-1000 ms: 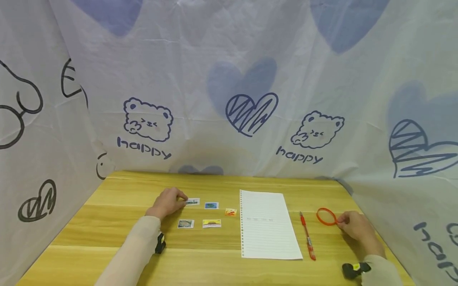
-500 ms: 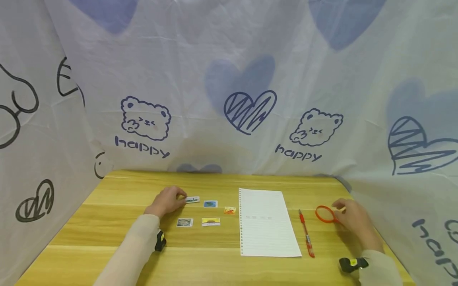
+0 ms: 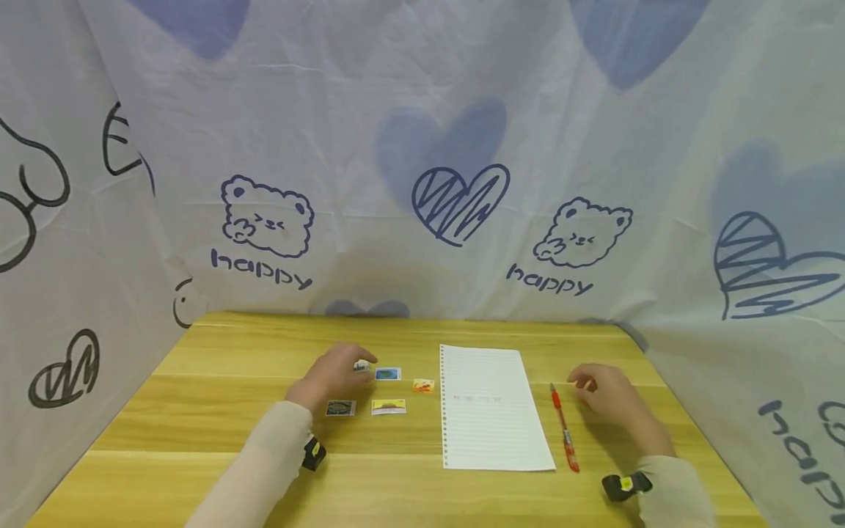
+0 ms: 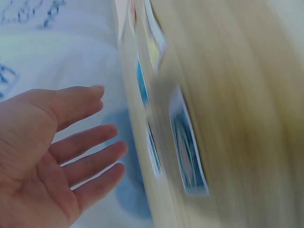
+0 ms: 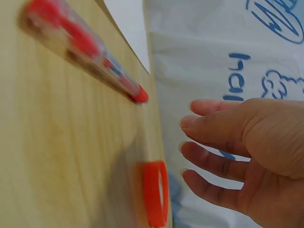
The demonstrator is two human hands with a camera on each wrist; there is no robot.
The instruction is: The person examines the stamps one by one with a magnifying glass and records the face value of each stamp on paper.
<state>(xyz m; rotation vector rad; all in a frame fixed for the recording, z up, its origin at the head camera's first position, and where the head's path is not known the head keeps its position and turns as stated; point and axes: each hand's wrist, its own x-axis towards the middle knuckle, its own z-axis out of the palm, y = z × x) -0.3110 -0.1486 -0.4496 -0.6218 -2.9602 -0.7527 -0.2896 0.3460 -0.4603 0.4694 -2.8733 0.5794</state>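
Several small picture stamps lie on the wooden table: a blue one, a red-and-yellow one, a yellow one and a dark one. My left hand hovers over the far-left stamp, partly covering it. In the left wrist view its fingers are spread and hold nothing. My right hand is in the air right of the red pen, fingers loosely bent around nothing. Below it, the right wrist view shows a red ring-shaped object on the table; the hand hides it in the head view.
A lined, punched sheet of paper lies between the stamps and the pen, with faint writing across its middle. A printed white cloth hangs behind the table and along both sides.
My right hand has let go of the red ring-shaped object and moved left toward the pen. The left hand has left the far-left stamp's edge and shifted right over it.
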